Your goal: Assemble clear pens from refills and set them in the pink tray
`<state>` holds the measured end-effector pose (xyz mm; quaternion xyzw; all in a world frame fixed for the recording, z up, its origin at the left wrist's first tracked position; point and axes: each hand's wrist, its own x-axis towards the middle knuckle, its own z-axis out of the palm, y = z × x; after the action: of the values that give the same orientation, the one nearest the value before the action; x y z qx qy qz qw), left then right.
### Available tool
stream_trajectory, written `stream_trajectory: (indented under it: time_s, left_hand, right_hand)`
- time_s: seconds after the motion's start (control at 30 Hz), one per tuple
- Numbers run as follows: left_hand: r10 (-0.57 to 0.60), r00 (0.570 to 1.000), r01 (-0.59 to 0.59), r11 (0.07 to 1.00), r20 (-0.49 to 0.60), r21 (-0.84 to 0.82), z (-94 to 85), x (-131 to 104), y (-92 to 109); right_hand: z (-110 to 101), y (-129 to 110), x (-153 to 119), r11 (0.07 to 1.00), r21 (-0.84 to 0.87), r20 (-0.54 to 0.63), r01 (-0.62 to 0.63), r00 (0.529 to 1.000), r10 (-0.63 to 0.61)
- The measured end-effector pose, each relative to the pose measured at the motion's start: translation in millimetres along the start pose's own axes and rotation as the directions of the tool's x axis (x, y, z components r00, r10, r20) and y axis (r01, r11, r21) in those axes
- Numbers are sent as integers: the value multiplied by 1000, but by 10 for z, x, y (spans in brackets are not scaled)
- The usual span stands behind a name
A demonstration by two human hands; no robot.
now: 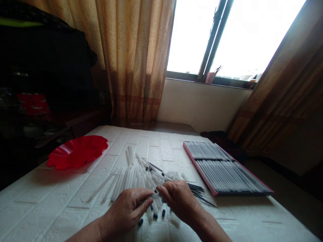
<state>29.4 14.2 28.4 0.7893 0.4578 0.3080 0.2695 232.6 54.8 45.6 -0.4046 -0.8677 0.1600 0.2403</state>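
Note:
My left hand [131,206] is closed, thumb and forefinger pinching a translucent white pen tube [154,195]. My right hand [178,198] is closed in a pinch at the tube's other end; the fingers hide much of it. Beyond my hands lies a loose heap of translucent white pen tubes [130,179]. Small black caps [155,216] are scattered just below and between my hands. Thin black rods [196,187] lie in a bunch to the right, partly behind my right hand.
A red scalloped bowl [78,153] stands at the table's left. At the right is a shallow pink-edged box [224,168] with rows of pens in it. The table [35,195] has a white brick-patterned cover. Curtains [136,60] and a window are behind it.

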Motion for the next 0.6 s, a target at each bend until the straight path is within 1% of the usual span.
stream_trajectory:
  time_s: [0.1,0.2,0.37,0.43,0.6]
  left_hand:
    - [20,1000,-20,1000,1,-4,-11,9,17]
    - [9,1000,-9,1000,-10,-5,-32,18,46]
    - [-7,1000,7,1000,-19,-17,-60,29,57]
    - [-5,1000,5,1000,-17,-18,-64,33,51]
    - [18,1000,-18,1000,-13,8,-45,25,40]
  right_hand:
    - [15,12,5,1000,24,-14,-6,1000,6]
    - [-25,-4,-5,998,57,-33,5,999,-3]
    - [-94,-29,-19,970,230,-74,81,995,-66]
    - [-101,-23,-15,970,225,-77,88,994,-73]
    - [-91,7,-14,989,134,-47,58,998,-52]
